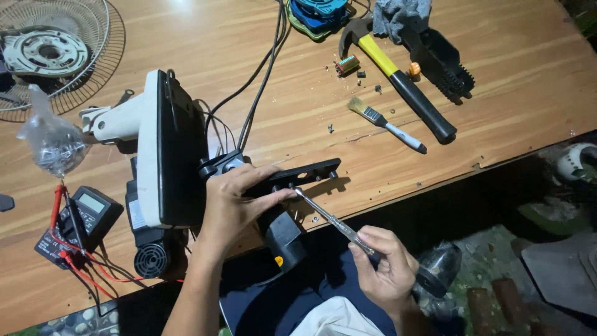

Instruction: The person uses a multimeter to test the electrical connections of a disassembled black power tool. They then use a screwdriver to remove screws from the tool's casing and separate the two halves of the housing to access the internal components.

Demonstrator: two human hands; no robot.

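Note:
My left hand [239,202] grips a black plastic panel [308,172] with attached dark parts at the front edge of the wooden table [510,99]. My right hand [385,267] holds a slim screwdriver [329,218] whose tip meets the underside of the panel beside my left thumb. A black block [285,236] hangs below the panel. Just left of my left hand lies a white and black fan base [163,146] on its side, with black cables [261,68] running away from it.
A yellow-handled hammer [398,74], a small paintbrush [384,123], a grey rag [401,15] and loose screws lie at the far right. A multimeter with red leads [87,218], a bag of screws [53,143] and a wire fan grille [59,50] are at the left.

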